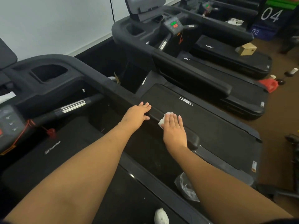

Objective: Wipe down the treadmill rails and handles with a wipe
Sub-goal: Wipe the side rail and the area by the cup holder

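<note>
White wipe [163, 120] under my flat right hand [174, 131], left hand [137, 114] flat on rail [116, 94]; I'd press evenly, sweep toward near end.

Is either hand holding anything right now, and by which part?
Nothing is gripped: right hand presses a crumpled white wipe flat on the black treadmill rail; left hand rests on it.

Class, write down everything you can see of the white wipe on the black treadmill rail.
The crumpled white wipe looks like thin paper or cloth and lies flat on the black padded treadmill rail. The right hand presses it with straight fingers and covers most of it. Only its edges beside the hand show.
</note>
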`<control>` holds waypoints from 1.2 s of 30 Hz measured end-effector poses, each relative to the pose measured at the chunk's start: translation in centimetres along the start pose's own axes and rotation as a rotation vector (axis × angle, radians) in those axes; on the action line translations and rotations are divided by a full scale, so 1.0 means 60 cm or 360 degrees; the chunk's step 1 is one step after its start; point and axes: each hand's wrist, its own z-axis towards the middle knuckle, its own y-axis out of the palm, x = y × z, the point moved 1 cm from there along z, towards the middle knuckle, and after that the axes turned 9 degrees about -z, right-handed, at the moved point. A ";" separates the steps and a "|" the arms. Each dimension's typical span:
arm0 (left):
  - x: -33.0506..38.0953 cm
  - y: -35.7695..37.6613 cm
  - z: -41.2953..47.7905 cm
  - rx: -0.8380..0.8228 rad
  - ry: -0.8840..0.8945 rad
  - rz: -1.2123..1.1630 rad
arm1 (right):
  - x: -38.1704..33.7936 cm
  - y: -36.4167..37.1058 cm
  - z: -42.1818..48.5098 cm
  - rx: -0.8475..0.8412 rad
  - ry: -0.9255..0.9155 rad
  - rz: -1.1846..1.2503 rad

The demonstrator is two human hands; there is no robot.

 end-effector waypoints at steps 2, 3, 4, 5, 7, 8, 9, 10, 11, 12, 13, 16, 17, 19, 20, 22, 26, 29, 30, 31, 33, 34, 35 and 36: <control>-0.006 0.008 -0.008 0.0109 0.0029 -0.0091 | -0.031 -0.006 0.032 -0.0025 -0.0048 0.0003; -0.008 0.014 -0.012 0.0159 0.0046 -0.0149 | -0.041 -0.008 0.042 -0.0043 -0.0065 0.0011; -0.011 0.018 -0.016 0.0199 0.0056 -0.0198 | -0.045 -0.008 0.048 -0.0061 -0.0082 0.0013; -0.014 0.019 -0.017 0.0231 0.0067 -0.0226 | -0.044 -0.008 0.049 -0.0068 -0.0103 0.0010; -0.021 0.013 -0.014 0.0284 0.0137 -0.0133 | -0.024 -0.008 0.036 -0.0057 -0.0155 -0.0018; -0.028 0.009 -0.010 0.0298 0.0179 -0.0031 | -0.011 -0.009 0.027 -0.0049 -0.0173 -0.0040; -0.034 0.003 -0.007 0.0291 0.0206 0.0057 | 0.001 -0.010 0.020 -0.0048 -0.0183 -0.0059; -0.039 -0.002 -0.003 0.0253 0.0202 0.0110 | 0.009 -0.011 0.012 -0.0060 -0.0190 -0.0077; -0.043 -0.008 0.000 0.0199 0.0167 0.0106 | 0.012 -0.013 0.008 -0.0074 -0.0196 -0.0084; -0.043 -0.014 0.001 0.0144 0.0108 0.0065 | 0.012 -0.013 0.008 -0.0079 -0.0195 -0.0079; -0.042 -0.018 0.003 0.0100 0.0062 0.0032 | 0.008 -0.014 0.011 -0.0081 -0.0188 -0.0071; -0.033 -0.023 0.007 0.0089 0.0055 0.0100 | -0.023 -0.022 0.045 -0.0138 -0.0223 -0.0054; -0.034 -0.021 0.008 0.0112 0.0063 0.0129 | -0.038 -0.025 0.060 -0.0153 -0.0255 -0.0060; -0.045 -0.017 0.012 0.0135 0.0096 0.0139 | -0.063 -0.032 0.088 -0.0186 -0.0299 -0.0038; -0.055 -0.013 0.014 0.0132 0.0129 0.0130 | -0.069 -0.032 0.095 -0.0204 -0.0314 -0.0024; -0.078 -0.013 0.018 0.0129 0.0150 0.0069 | -0.062 -0.031 0.096 -0.0212 -0.0348 -0.0002; -0.121 -0.027 0.026 0.0251 -0.0039 -0.0076 | -0.026 -0.026 0.074 -0.0210 -0.0398 -0.0050; -0.136 -0.026 0.029 0.0259 -0.0047 -0.0325 | -0.039 -0.030 0.081 -0.0234 -0.0406 -0.0074; -0.138 -0.023 0.030 0.0258 -0.0027 -0.0484 | -0.049 -0.031 0.090 -0.0244 -0.0415 -0.0074; -0.138 -0.019 0.031 0.0291 -0.0024 -0.0660 | -0.061 -0.032 0.101 -0.0243 -0.0430 -0.0071; -0.137 -0.013 0.038 0.0527 -0.0120 -0.0953 | -0.084 -0.034 0.125 -0.0241 -0.0469 -0.0058; -0.133 -0.010 0.043 0.0706 -0.0239 -0.1027 | -0.093 -0.034 0.136 -0.0248 -0.0483 -0.0049; -0.127 -0.008 0.049 0.0857 -0.0389 -0.1086 | -0.099 -0.033 0.144 -0.0257 -0.0491 -0.0044; -0.119 -0.007 0.056 0.0949 -0.0561 -0.1193 | -0.101 -0.032 0.147 -0.0264 -0.0494 -0.0040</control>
